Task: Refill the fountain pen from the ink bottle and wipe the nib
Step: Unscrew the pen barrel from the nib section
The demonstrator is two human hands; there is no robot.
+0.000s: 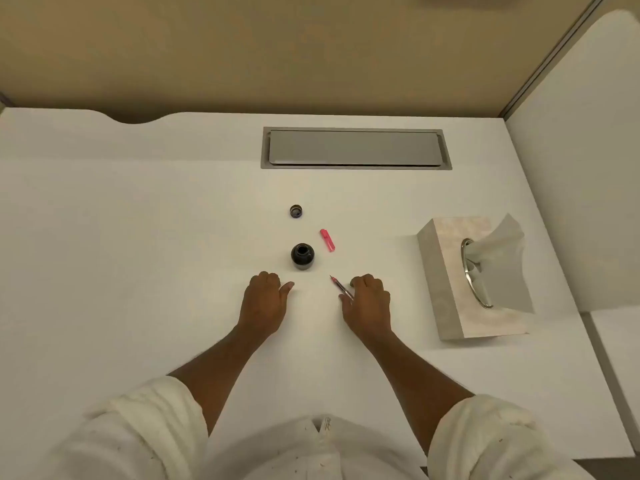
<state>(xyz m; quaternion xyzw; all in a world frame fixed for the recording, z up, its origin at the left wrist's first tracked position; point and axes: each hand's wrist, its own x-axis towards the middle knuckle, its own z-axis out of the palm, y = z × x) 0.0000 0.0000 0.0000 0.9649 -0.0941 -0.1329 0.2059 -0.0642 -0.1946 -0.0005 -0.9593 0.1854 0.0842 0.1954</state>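
Observation:
A small dark ink bottle [302, 256] stands uncapped on the white desk [138, 254]. Its round dark cap [296, 211] lies farther back. The pink pen cap [327, 240] lies to the right of the bottle. My right hand [367, 306] rests on the desk and holds the fountain pen [340, 287], whose pink section and nib point up-left toward the bottle. My left hand [265, 306] rests on the desk just below-left of the bottle, fingers curled under, holding nothing.
A tissue box [446, 289] with a tissue sticking out of its oval slot sits at the right. A grey cable-tray lid [355, 147] is set into the desk at the back. A beige partition rises behind; the desk edge runs along the right.

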